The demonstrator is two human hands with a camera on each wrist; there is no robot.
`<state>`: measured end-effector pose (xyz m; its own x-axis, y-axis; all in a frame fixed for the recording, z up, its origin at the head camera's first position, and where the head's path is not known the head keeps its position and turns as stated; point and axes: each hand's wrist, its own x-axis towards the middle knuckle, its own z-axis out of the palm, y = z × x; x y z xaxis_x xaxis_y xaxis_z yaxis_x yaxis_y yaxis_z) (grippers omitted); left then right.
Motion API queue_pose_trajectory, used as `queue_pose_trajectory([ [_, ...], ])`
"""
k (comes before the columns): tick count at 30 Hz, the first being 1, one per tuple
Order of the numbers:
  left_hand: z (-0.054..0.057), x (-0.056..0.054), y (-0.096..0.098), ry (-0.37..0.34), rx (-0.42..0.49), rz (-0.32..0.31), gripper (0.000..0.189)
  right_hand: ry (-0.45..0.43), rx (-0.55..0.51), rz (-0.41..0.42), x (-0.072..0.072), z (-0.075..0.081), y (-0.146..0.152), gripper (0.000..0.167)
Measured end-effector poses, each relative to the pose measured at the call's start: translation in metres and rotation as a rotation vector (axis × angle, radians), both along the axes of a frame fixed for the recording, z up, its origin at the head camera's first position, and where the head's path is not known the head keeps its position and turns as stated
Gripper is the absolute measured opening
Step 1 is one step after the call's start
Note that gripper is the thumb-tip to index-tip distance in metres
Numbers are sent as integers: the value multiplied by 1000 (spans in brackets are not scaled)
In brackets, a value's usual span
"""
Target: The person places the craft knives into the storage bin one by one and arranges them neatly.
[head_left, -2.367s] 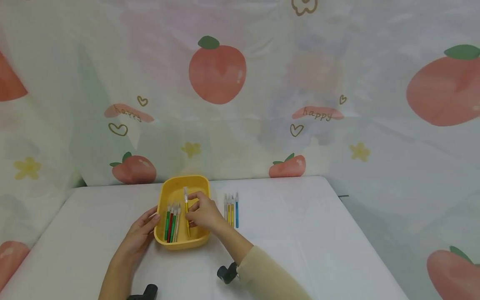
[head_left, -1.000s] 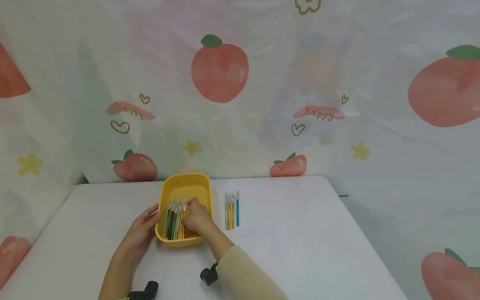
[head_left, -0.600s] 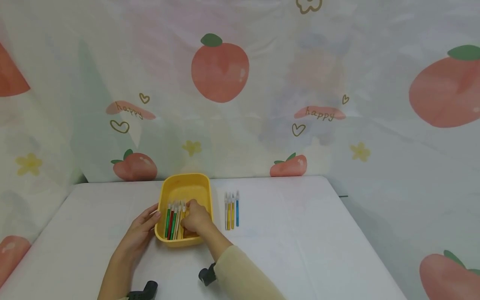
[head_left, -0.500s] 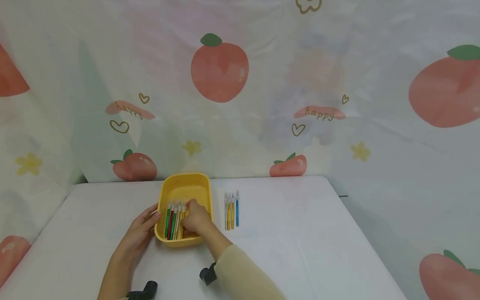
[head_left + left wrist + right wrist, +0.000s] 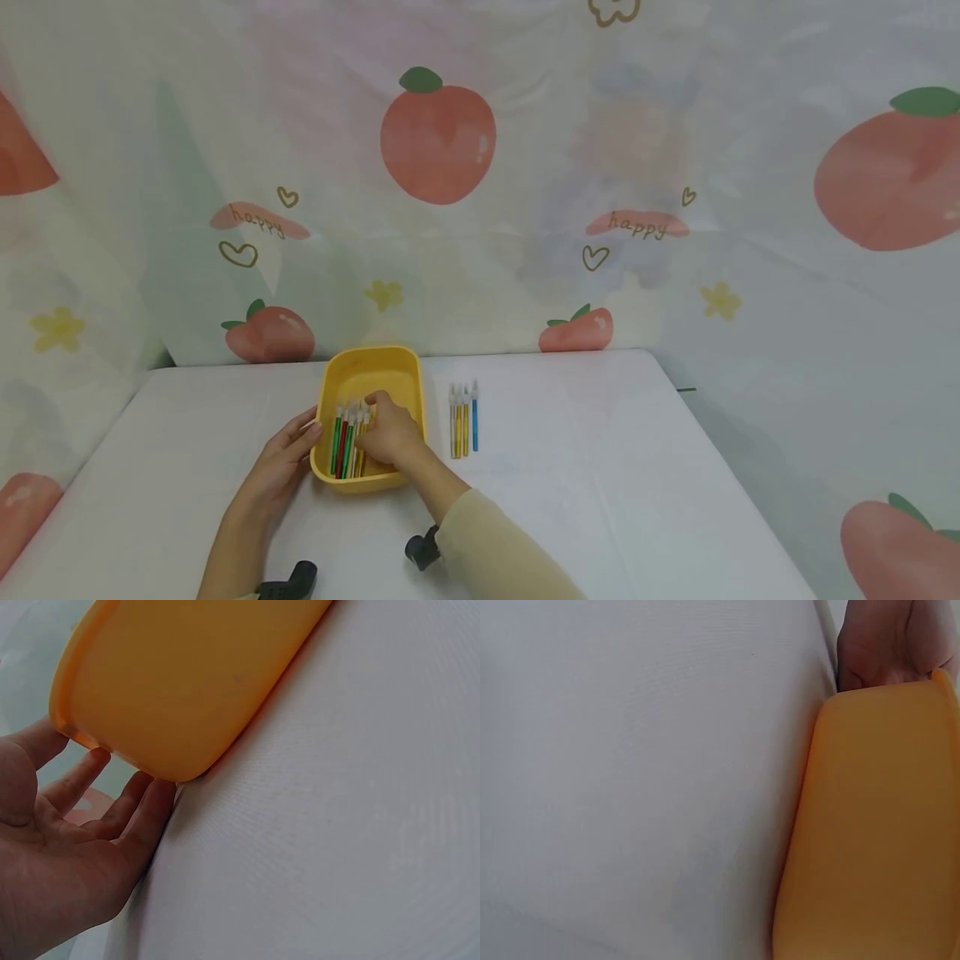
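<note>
A yellow plastic tray (image 5: pixel 375 367) stands on the white table. Several slim, pen-like craft knives (image 5: pixel 341 446) with pale, clear-looking tips lie side by side in its left half: green, red, silvery and yellow. My right hand (image 5: pixel 393 433) reaches inside over the right end of this row, index finger extended and thumb over the yellow one, which it partly hides. My left hand (image 5: pixel 285 450) rests against the tray's left side; in the left wrist view, its fingertips (image 5: pixel 97 756) touch the tray's outer wall (image 5: pixel 187 690). In the right wrist view the tray wall hides my right fingers.
To the right of the tray lies another row of craft knives (image 5: pixel 462 421), silver, yellow and blue. A cloth with printed peaches (image 5: pixel 438 146) hangs behind the table (image 5: pixel 585 467). Dark wrist cameras (image 5: pixel 422 548) sit at both wrists.
My right hand brought a yellow craft knife down into the tray and moved it left against the row. Its fingers have since spread and shifted slightly left. My left hand stays at the tray.
</note>
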<state>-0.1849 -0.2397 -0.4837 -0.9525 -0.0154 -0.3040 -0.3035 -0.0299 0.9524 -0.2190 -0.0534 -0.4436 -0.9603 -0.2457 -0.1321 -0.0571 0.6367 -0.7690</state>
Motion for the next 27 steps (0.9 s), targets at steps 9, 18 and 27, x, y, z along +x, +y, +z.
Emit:
queue_pose_trajectory([
  [9,1,1,-2,10,-5,-15,66,42,-127,87,5,20,6,56],
  [18,-1,1,1,13,-6,-3,64,-3,-246,151,4,32,31,59],
  [27,-1,0,2,8,1,13,62,-44,-360,155,-1,38,63,61],
])
